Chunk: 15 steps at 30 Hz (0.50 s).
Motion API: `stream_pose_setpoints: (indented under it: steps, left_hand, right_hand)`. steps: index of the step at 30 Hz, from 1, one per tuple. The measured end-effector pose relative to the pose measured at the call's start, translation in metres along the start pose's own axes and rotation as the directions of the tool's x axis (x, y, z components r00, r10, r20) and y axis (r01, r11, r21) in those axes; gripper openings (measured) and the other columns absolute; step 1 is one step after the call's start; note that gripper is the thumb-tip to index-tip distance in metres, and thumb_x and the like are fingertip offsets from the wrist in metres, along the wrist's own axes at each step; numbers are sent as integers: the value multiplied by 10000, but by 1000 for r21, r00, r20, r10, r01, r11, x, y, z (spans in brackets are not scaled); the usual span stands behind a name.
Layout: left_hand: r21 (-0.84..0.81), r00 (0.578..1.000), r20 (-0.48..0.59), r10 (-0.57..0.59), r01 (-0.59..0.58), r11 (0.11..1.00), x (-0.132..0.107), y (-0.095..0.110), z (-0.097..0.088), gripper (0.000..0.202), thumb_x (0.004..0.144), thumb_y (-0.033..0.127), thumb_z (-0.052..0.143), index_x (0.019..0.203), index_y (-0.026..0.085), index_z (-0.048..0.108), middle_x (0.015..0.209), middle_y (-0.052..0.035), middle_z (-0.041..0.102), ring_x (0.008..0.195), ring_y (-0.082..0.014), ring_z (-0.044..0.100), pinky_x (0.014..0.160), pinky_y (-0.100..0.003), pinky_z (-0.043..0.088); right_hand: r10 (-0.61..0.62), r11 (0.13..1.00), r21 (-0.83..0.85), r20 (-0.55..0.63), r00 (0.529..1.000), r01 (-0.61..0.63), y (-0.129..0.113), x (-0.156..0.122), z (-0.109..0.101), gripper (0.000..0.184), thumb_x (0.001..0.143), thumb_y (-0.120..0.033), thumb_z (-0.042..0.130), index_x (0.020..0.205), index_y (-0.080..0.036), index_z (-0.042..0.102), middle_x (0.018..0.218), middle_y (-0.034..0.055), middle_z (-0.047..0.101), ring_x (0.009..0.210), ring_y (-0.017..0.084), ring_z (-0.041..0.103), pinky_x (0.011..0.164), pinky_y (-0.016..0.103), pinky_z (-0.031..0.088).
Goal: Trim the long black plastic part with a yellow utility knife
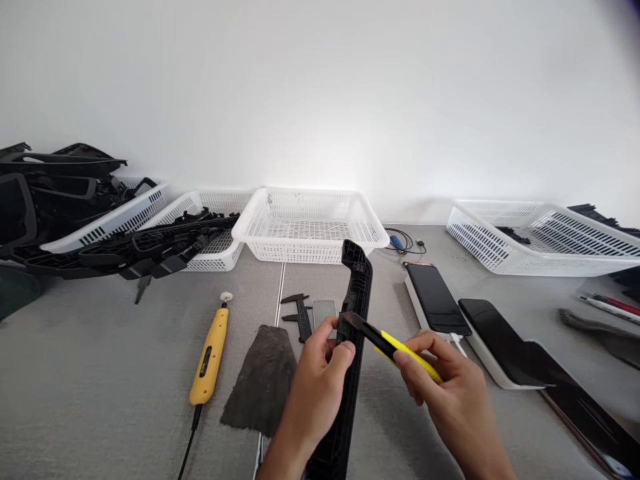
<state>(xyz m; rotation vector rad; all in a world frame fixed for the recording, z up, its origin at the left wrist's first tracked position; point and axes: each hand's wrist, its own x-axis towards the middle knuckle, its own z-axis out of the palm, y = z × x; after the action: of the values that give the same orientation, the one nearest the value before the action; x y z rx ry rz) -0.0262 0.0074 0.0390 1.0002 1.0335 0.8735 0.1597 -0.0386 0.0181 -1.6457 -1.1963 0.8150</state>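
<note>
My left hand (320, 380) grips a long black plastic trim part (361, 287) with a hooked top end, held upright over the table. Between the fingers and thumb of my right hand (445, 387) is a yellow utility knife (407, 353). Its blade (353, 320) is out and lies against the black part, just above my left thumb. Whether the edge is cutting in cannot be made out. The lower end of the part runs down out of the picture, partly behind my left wrist.
A yellow rotary tool (210, 357), dark grey cloth (264, 380) and black caliper (301, 317) lie on the left. Behind stands a white basket (310, 250); black parts (60, 200) pile up at far left. Phones (437, 297) lie right, before another basket (500, 253).
</note>
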Motion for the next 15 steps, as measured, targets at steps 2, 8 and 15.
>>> stream_pose_setpoints:
  steps: [2,8,15]
  left_hand:
    - [-3,1000,18,-15,15,1000,0,-2,0,202,951,340,551,1087,230,653,667,71,412,589,-120,329,525,-225,277]
    - [14,1000,17,-6,6,1000,-1,-2,2,316,947,317,551,1235,228,646,644,84,392,569,-118,309,510,-224,268]
    - [-15,999,21,46,-46,999,-1,0,2,218,954,345,578,1136,240,636,711,55,490,648,-128,424,596,-217,362]
  right_hand:
    - [1,1000,9,-38,999,-1,1,0,-1,415,876,-627,708,786,-232,621,564,-48,497,521,119,435,508,244,334]
    - [50,998,49,-23,999,-48,6,2,-4,444,867,-655,715,799,-226,620,536,-52,484,497,108,429,475,230,323]
    - [101,988,114,20,995,-102,7,4,-5,455,873,-650,717,768,-222,605,505,-53,479,476,103,430,471,227,334]
